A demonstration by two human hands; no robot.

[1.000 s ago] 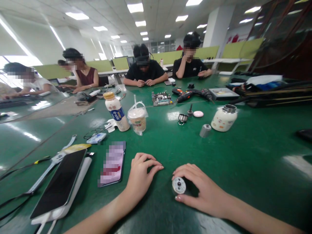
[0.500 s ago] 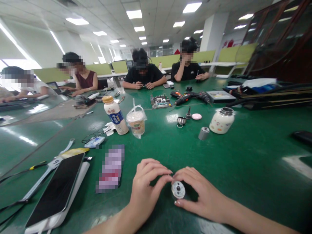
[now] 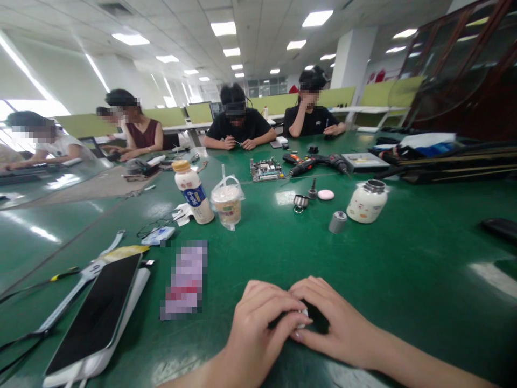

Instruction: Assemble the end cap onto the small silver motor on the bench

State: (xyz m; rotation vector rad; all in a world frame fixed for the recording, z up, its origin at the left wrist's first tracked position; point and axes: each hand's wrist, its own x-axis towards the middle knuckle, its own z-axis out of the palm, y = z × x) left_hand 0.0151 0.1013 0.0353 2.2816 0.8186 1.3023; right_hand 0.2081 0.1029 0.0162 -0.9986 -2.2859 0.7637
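Observation:
Close to the table's near edge, my right hand (image 3: 337, 315) curls its thumb and fingers around a small grey cylindrical part (image 3: 304, 311) with a white end face. My left hand (image 3: 262, 318) pinches at that white end, thumb and fingertips over it, so most of the part is hidden. A second grey cylinder (image 3: 337, 222) stands farther out on the table. Behind it are a small metal cup-shaped piece (image 3: 301, 202), a dark nozzle-like piece (image 3: 312, 188) and a pink oval (image 3: 326, 194).
A cream jar (image 3: 367, 203) stands open at right. Left of centre are a bottle (image 3: 193, 191), a lidded drink cup (image 3: 227, 205) and a purple packet (image 3: 186, 280). A black-screened phone (image 3: 97, 312) lies at left. A circuit board (image 3: 266, 170) and power drills (image 3: 305, 163) lie farther back, before seated people.
My left hand has moved right and slightly down, and its fingertips now cover the white end face. My right hand stays around the cylindrical part.

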